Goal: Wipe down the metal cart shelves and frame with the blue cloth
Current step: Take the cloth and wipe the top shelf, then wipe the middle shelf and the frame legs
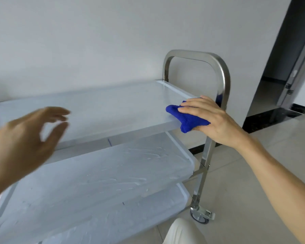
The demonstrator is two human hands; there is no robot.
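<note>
Blue cloth (187, 118) bunched at the near right corner of the metal cart's top shelf (95, 106), draped over the near edge just beside the handle post (223, 81). Gripped by the right hand (211, 120), fingers laid across the top, thumb tucked beneath. Left hand (24, 138) blurred above the shelf's left part, fingers spread and loosely bent, holding nothing. Two lower shelves (113, 173) below; caster (200, 214) on the tiled floor (245, 173).
</note>
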